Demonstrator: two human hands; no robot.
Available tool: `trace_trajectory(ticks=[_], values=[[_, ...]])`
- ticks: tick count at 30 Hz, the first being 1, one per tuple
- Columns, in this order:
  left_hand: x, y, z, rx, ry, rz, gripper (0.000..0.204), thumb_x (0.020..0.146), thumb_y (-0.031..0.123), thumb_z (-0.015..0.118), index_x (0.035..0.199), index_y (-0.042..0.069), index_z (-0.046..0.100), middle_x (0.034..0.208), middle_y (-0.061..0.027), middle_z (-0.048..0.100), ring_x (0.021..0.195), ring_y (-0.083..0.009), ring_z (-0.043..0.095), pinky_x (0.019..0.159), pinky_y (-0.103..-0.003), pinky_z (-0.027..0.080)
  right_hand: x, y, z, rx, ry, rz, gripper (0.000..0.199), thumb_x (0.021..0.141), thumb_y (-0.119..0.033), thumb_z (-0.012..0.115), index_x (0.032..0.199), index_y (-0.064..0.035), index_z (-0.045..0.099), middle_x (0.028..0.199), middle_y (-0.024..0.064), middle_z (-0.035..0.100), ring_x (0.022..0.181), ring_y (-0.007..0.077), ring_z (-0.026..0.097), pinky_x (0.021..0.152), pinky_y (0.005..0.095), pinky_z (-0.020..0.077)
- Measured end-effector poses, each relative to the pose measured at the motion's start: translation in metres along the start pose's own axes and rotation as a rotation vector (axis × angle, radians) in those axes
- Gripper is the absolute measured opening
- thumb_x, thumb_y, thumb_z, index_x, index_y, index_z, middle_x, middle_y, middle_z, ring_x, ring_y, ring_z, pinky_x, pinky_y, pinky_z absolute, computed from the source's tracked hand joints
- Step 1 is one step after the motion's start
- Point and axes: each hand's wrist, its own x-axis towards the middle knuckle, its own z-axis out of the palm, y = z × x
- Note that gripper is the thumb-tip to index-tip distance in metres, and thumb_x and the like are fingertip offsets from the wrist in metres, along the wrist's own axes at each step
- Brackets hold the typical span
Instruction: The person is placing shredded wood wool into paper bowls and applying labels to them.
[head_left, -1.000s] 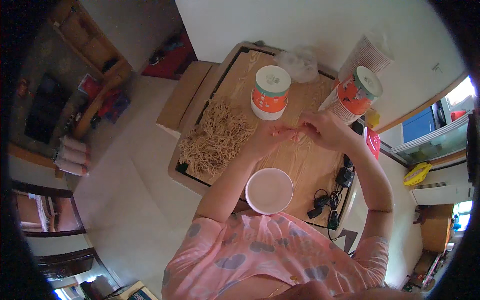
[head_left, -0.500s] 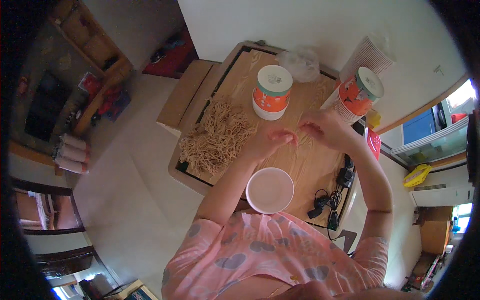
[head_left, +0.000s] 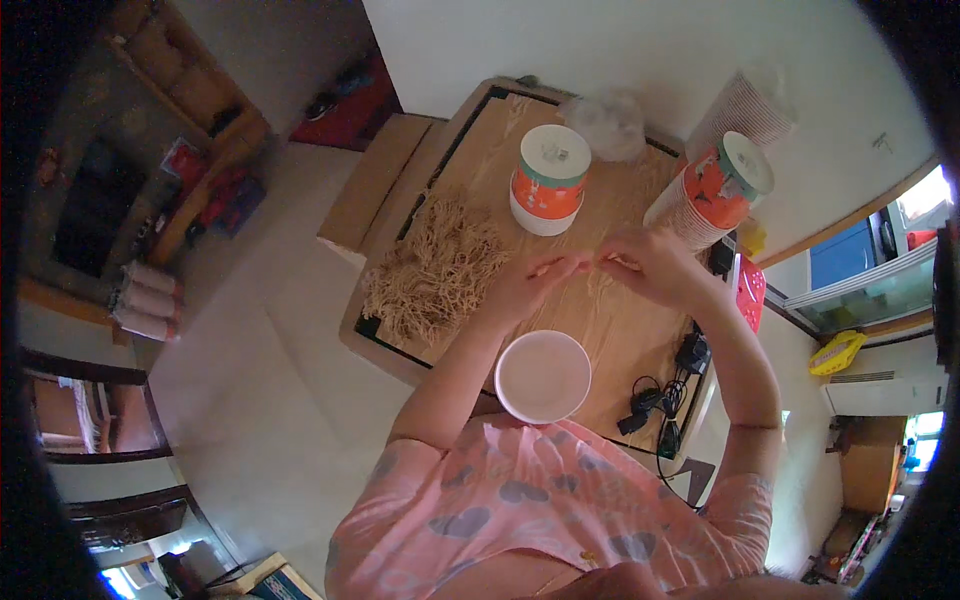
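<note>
**Head view: both hands pinched together over the wooden board**

Head camera looks straight down on my two hands, which meet above the middle of the wooden board point(head_left: 480, 150); my left hand point(head_left: 528, 282) has its fingers drawn together toward the thumb, and my right hand point(head_left: 645, 265) does the same from the other side, so the fingertips nearly touch; something thin and pale seems to sit between them, perhaps a few noodle strands, though it is too small for me to tell for certain what either hand has hold of.

Just to the left of my left hand lies the heap of dry tan noodles point(head_left: 435, 265), spread loosely over the board's left half and apart from my fingers; beyond my hands stands a lidded orange-and-white paper cup point(head_left: 547, 180), upright; near my right hand, a tilted stack of paper cups point(head_left: 712, 195) leans at the board's right edge; close to my chest sits an open white cup point(head_left: 543, 375), below my left forearm; black cables point(head_left: 655, 400) lie by my right forearm.
</note>
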Motion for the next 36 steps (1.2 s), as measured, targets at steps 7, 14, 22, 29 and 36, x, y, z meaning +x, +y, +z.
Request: trace_trajectory(ticks=[7,14,22,29,36], values=[[0.005,0.013,0.004,-0.182,-0.174,-0.174,0.02,0.082,0.017,0.061,0.094,0.0,0.065,0.082,-0.0072,0.065,0.075,-0.0117,0.06,0.072,-0.026,0.045,-0.001,-0.002,-0.001,0.017,0.014,-0.065,0.011,0.077,-0.013,0.06,0.087,-0.0089,0.061,0.077,0.0086,0.062,0.072,0.0288,0.06,0.061,0.0378,0.0476],[-0.002,-0.007,0.002,-0.351,-0.165,-0.292,0.015,0.081,0.013,0.061,0.086,-0.001,0.064,0.082,-0.0086,0.064,0.074,-0.0143,0.059,0.071,-0.026,0.047,-0.006,0.005,0.002,-0.026,0.047,-0.074,0.01,0.075,-0.007,0.06,0.084,-0.0052,0.058,0.076,0.0085,0.06,0.07,0.0267,0.06,0.061,0.0353,0.0474],[-0.021,-0.011,-0.009,-0.203,-0.023,-0.321,0.016,0.079,0.012,0.062,0.087,-0.002,0.064,0.084,-0.0103,0.065,0.078,-0.0155,0.061,0.075,-0.027,0.049,-0.017,0.032,0.022,0.116,-0.072,0.167,0.013,0.075,-0.003,0.063,0.087,-0.0029,0.057,0.077,0.0048,0.057,0.071,0.0188,0.059,0.061,0.0296,0.0478],[-0.02,-0.001,-0.003,0.494,0.09,0.042,0.018,0.075,0.018,0.063,0.086,0.004,0.067,0.072,-0.0067,0.066,0.065,-0.0106,0.062,0.058,-0.027,0.047,-0.02,0.03,0.069,0.626,-0.104,0.417,0.026,0.08,-0.007,0.062,0.103,-0.004,0.053,0.092,0.0023,0.054,0.084,0.0116,0.054,0.074,0.0226,0.0454],[-0.019,0.005,-0.002,0.492,0.052,0.14,0.017,0.076,0.018,0.063,0.086,0.005,0.066,0.07,-0.011,0.064,0.061,-0.0166,0.061,0.056,-0.029,0.046,-0.014,0.019,0.113,0.953,0.291,0.081,0.032,0.084,-0.01,0.059,0.114,-0.0065,0.049,0.085,0.0012,0.052,0.071,0.0044,0.046,0.062,0.018,0.0393]])
